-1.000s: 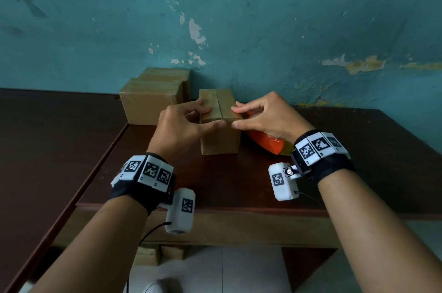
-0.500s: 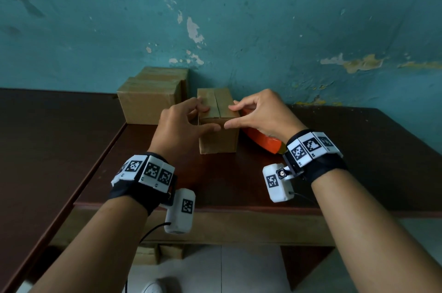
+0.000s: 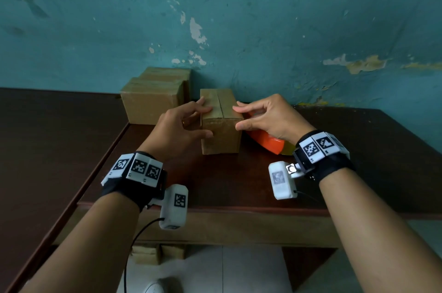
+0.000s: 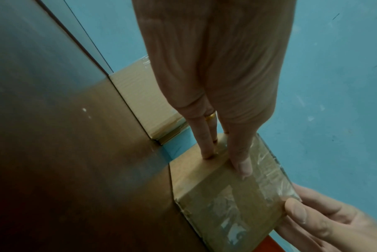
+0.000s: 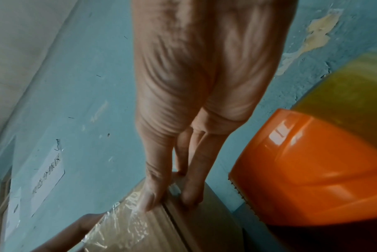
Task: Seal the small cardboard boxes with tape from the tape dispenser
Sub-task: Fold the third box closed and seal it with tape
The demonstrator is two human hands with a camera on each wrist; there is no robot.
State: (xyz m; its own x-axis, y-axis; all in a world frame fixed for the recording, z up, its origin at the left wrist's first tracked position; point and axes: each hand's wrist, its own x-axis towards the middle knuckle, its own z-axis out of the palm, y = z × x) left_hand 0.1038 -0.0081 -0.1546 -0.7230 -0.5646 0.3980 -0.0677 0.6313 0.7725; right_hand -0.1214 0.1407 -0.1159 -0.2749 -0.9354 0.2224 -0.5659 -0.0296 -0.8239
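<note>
A small cardboard box (image 3: 221, 132) stands on the brown table (image 3: 239, 180), its top seam running away from me. My left hand (image 3: 208, 120) grips its left side, fingers on top and thumb on the front face. My right hand (image 3: 236, 117) pinches the top right front corner. In the left wrist view clear tape shows wrinkled on the box (image 4: 232, 192). The orange tape dispenser (image 3: 267, 143) lies just right of the box, partly hidden under my right hand, and appears large in the right wrist view as the dispenser (image 5: 312, 170) with its yellowish tape roll (image 5: 351, 92).
Two more cardboard boxes (image 3: 153, 101) stand at the back left against the teal wall (image 3: 263, 29). A second, darker table (image 3: 47, 149) adjoins on the left. The table's front edge (image 3: 215, 209) is close to my wrists.
Both hands stay on the box. My left thumb has slid lower on the front face and my right thumb has shifted toward the right corner. The box has hardly moved.
</note>
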